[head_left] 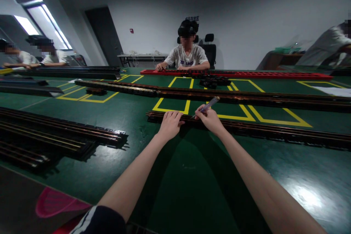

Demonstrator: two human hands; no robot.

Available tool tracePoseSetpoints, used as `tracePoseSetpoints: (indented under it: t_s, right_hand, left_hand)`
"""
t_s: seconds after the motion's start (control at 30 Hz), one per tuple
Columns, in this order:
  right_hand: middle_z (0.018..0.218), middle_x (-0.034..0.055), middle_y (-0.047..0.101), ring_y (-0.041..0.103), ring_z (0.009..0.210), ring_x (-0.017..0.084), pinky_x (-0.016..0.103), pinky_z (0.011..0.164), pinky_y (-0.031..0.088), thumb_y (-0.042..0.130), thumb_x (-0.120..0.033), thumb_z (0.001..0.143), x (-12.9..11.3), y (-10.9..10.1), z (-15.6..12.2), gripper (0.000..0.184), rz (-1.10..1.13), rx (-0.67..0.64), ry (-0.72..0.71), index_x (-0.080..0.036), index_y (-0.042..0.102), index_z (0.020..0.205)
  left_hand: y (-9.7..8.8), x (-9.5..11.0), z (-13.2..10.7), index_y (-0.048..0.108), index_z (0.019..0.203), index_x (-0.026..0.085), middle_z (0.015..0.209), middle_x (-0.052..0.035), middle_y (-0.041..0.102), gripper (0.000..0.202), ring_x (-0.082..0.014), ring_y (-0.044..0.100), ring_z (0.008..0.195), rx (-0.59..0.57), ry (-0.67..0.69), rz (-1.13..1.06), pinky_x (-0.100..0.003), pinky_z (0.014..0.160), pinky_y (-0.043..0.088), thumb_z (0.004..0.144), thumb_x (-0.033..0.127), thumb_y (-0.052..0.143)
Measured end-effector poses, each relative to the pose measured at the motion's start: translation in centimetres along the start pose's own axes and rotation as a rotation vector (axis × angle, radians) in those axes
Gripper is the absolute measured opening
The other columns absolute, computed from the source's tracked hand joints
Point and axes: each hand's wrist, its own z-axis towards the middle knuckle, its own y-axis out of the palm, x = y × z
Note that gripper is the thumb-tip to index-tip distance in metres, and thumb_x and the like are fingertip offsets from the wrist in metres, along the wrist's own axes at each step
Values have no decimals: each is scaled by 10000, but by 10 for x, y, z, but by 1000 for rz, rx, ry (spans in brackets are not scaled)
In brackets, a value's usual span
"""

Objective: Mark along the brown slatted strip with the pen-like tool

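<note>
A long dark rail (263, 131) with copper-coloured strips lies across the green table in front of me. My left hand (170, 123) rests on its left end, fingers curled over the top of it. My right hand (210, 117) is closed round a screwdriver (208, 105) with a clear purple handle, its tip down on the rail just right of my left hand.
More long rails (246, 98) lie across the table's middle, and a stack of them (55, 131) sits at the left. A red rail (246, 74) lies in front of a seated person (188, 56) opposite. Other people sit at far left and right. Yellow lines (175, 109) mark the table.
</note>
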Motion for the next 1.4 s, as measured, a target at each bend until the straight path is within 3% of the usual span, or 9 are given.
tracePoseSetpoints:
  t_s: [0.5,0.67,0.9,1.4]
  right_hand:
    - [657,17,655,648,666,177,328,690,518,535,-262,842,-3,-12,-8,112,-60,-9,-31,-206,531,745]
    - [661,21,664,662,682,197,348,716,520,535,-285,841,1,-21,-12,126,-66,-11,-36,-215,526,736]
    - [638,20,661,667,653,208,345,684,525,538,-334,831,9,-24,-14,155,-46,27,-75,-226,524,721]
    - [657,21,657,655,657,200,322,666,493,512,-250,831,6,-28,-12,81,-91,-51,-131,-225,507,753]
  left_hand:
    - [-1,0,-2,527,1251,169,1230,-117,581,400,-271,506,1147,47,6,-36,-443,1027,357,909,363,452]
    - [-5,6,-2,538,1245,116,1259,-151,570,449,-288,498,1178,77,39,-27,-446,1054,345,878,371,503]
    - [-2,22,2,564,1189,146,1196,-133,618,390,-272,541,1149,88,59,-32,-446,1060,338,870,365,515]
    - [4,47,12,595,1055,152,1064,-133,617,262,-290,530,1030,66,-118,81,-431,950,378,844,263,485]
